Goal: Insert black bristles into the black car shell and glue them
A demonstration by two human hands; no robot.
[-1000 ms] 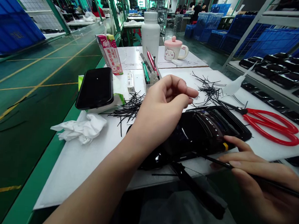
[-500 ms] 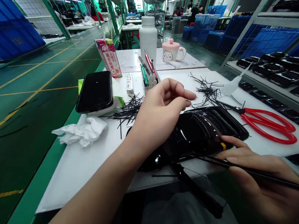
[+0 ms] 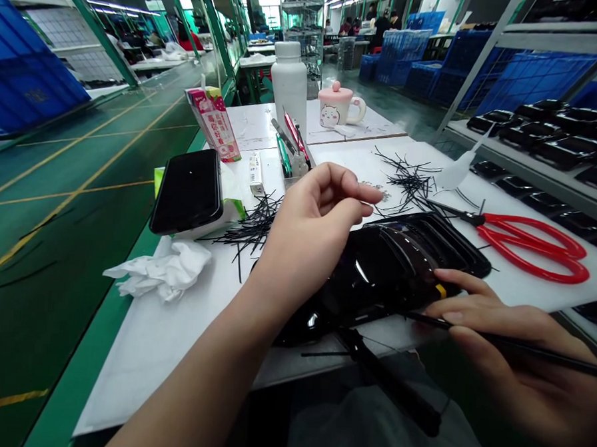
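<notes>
A glossy black model car (image 3: pixel 376 264) lies on the white work surface (image 3: pixel 172 350). Over its near left part reaches my left hand (image 3: pixel 319 218), the fingers curled and the thumb close to the fingertips. Anything between those tips is too small to make out. My right hand (image 3: pixel 513 335) grips slim black tweezers (image 3: pixel 438 322), their points at the car's near side. One finger of that hand touches the body beside a small yellow piece (image 3: pixel 441 291). A long black part (image 3: pixel 395 382) lies in front of the car, jutting past the table edge.
Red-handled scissors (image 3: pixel 532 246) and a white squeeze bottle (image 3: pixel 454 171) lie right. Thin black strips (image 3: pixel 253 224) are piled left, more (image 3: pixel 411 176) behind. A phone (image 3: pixel 187 191), crumpled tissue (image 3: pixel 163 270), tool holder (image 3: pixel 294 163), white bottle (image 3: pixel 290 83) and mug (image 3: pixel 337 109) stand around.
The tweezers' points have drawn slightly to the right along the car's side and look closer together. My left hand keeps nearly the same pose. The whole view has shifted a little.
</notes>
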